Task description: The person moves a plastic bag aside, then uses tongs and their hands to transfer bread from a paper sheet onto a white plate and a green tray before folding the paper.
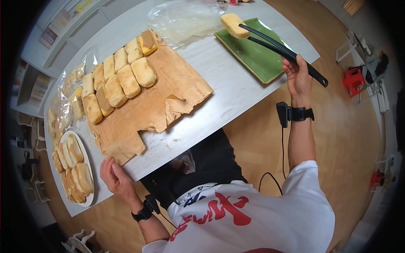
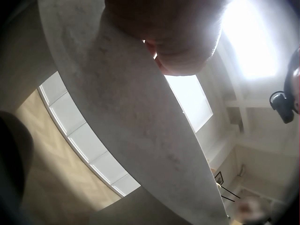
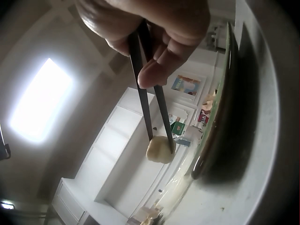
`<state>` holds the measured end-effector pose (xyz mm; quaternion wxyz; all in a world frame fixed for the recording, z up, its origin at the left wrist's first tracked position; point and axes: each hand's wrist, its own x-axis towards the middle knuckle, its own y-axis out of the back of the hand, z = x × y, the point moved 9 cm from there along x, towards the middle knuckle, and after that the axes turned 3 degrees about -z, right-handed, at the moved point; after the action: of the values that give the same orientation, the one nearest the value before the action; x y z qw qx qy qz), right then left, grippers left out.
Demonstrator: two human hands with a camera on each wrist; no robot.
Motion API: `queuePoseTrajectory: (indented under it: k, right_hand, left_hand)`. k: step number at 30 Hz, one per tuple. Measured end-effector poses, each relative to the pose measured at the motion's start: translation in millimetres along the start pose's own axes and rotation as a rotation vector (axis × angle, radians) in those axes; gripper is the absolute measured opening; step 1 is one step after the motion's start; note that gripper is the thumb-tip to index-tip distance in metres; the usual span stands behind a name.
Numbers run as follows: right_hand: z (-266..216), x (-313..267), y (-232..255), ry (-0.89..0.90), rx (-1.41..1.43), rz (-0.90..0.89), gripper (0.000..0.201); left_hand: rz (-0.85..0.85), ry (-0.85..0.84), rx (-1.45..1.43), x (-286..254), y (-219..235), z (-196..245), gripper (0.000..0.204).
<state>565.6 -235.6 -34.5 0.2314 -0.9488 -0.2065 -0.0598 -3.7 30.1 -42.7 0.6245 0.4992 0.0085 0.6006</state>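
L hand (image 1: 118,179) lay loose at table (image 1: 219,103) edge, well left of green plate (image 1: 256,57); R hand (image 1: 298,80) gripped tongs (image 1: 283,49) pinching a bun (image 1: 234,26) above plate's far end. Prob. mid-transfer: next move likely called for lowering, then easing tongs apart.

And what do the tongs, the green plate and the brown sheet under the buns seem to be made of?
Tongs: smooth and black with a dull sheen, perhaps plastic or coated metal; I can't tell which.
Green plate: probably glazed ceramic, from its glossy surface and brownish rim.
Brown sheet: apparently paper, given its creases, print and ragged torn edge.
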Motion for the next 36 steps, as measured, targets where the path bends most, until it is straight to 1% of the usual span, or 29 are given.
queuePoseTrajectory:
  k: [15,17,22,25,30,34,36]
  right_hand:
    - [26.7,15.6,11.1,-0.079,-0.041,-0.007,0.026]
    - [28.7,18.8,14.5,-0.093,-0.041,-0.021,0.027]
    - [28.1,27.8,19.7,-0.109,-0.053,-0.044,0.027]
    - [27.9,33.6,25.5,-0.125,-0.067,-0.043,0.027]
    - [29.8,36.4,28.9,-0.154,-0.088,-0.07,0.027]
    - [30.1,35.2,27.5,-0.169,-0.086,-0.08,0.031]
    - [27.3,32.8,27.4,-0.18,-0.105,-0.057,0.033]
  left_hand:
    - [0.004,-0.001,-0.025,0.5,4.6,1.5,0.013]
    - [-0.003,0.028,-0.034,1.3,3.6,3.3,0.013]
    - [0.012,0.062,-0.082,1.6,2.8,1.4,0.013]
    - [0.02,0.023,-0.043,2.3,3.3,3.9,0.012]
    - [0.027,0.031,-0.044,4.0,4.8,5.4,0.011]
    - [0.026,0.042,-0.069,4.0,4.1,3.8,0.011]
    - [0.02,0.045,-0.064,4.2,4.6,4.9,0.011]
